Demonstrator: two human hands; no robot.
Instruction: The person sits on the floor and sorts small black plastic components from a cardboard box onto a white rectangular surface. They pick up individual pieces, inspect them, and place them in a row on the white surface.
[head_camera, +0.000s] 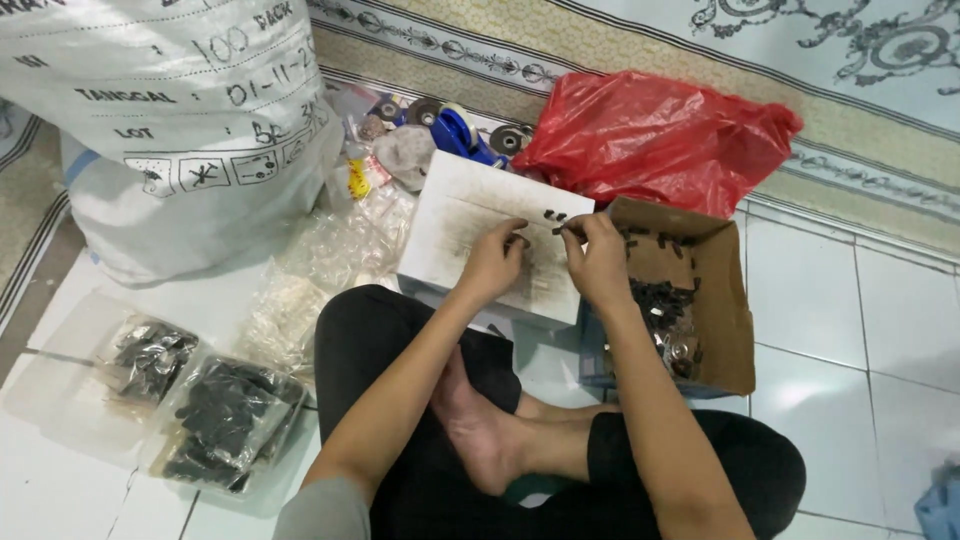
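Observation:
I sit cross-legged on a tiled floor. My left hand (493, 262) rests over a white board (460, 205) lying in front of my knees, its fingers curled around a small dark piece. My right hand (597, 258) pinches another small dark piece at the board's right edge, fingertips close to my left hand. A few small black parts (555, 216) lie on the board just beyond my fingers. Right of my right hand, an open cardboard box (735, 300) holds several small black and metal parts (668, 310).
A big white sack (170, 120) stands at the back left, a red plastic bag (650, 135) behind the box. Clear bags of dark parts (225, 415) lie in a clear tray at the left. Tape rolls and discs (450, 125) sit behind the board. A patterned rug (800, 60) lies beyond.

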